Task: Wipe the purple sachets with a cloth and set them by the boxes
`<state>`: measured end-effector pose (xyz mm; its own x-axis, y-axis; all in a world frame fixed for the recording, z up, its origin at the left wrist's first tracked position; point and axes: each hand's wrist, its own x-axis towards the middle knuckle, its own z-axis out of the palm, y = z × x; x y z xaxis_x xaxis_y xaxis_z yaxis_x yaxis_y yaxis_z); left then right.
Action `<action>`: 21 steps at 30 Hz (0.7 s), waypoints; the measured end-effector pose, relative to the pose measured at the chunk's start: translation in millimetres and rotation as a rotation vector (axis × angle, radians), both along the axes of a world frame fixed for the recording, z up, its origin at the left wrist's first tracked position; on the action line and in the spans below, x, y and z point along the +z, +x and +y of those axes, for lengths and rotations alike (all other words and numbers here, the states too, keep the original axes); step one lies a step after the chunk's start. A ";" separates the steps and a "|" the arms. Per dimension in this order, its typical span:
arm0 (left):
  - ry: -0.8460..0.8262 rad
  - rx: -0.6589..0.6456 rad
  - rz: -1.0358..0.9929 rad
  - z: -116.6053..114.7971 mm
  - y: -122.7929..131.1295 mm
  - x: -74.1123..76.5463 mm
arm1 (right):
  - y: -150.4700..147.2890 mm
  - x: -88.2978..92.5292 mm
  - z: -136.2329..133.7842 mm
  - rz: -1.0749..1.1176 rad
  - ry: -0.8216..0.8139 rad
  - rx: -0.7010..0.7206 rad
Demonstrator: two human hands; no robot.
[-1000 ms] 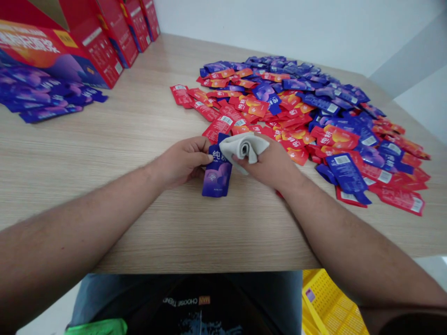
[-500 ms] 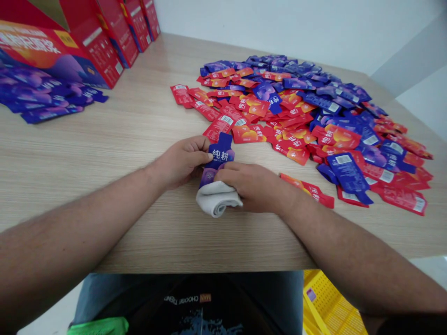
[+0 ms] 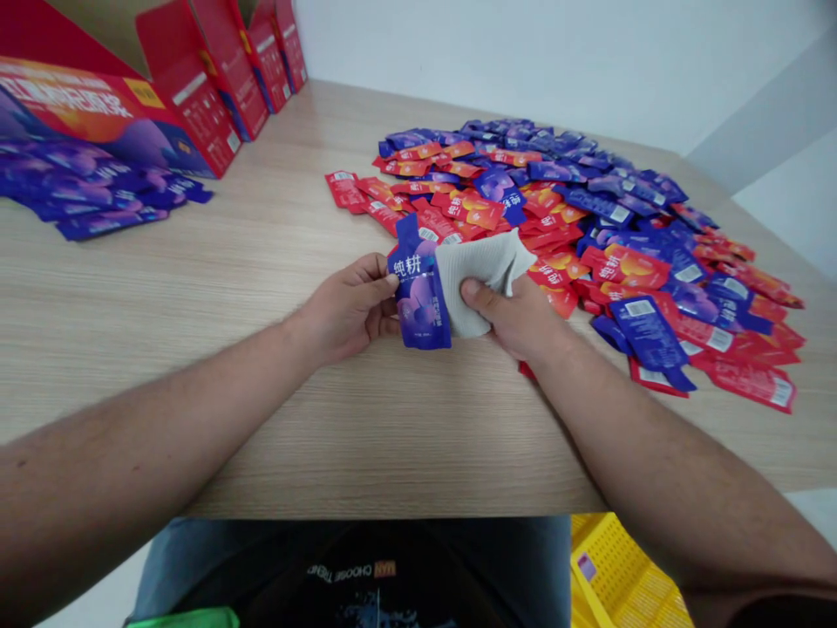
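Head view. Left hand (image 3: 346, 311) grasping purple-blue sachet (image 3: 418, 292) by edge, held tilted over wooden tabletop (image 3: 215, 392). Right hand (image 3: 506, 318) clenched on white cloth (image 3: 476, 283), cloth touching sachet's right side. Red and blue sachet heap (image 3: 621, 218) just beyond right hand; red cartons (image 3: 196, 96) at far left; yellow crate (image 3: 621, 576) below table edge.

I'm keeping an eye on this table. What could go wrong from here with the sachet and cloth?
The purple sachet is held only at one edge by the left hand, so pressure from the cloth in the right hand might pull it free. The right wrist also sits close to the heap of red and purple sachets, and a red sachet pokes out beneath it, so it could drag sachets out of place.
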<state>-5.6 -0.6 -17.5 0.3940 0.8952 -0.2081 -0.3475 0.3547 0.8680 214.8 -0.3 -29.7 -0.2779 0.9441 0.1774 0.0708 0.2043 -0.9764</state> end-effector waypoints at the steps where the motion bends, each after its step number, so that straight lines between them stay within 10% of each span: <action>1: 0.008 0.015 0.025 -0.5 2.0 -0.7 | -2.7 1.3 -2.7 -0.023 0.040 0.000; 21: 0.181 -0.039 0.319 -3.8 6.3 -9.3 | -15.5 6.9 -8.9 -0.371 0.215 0.010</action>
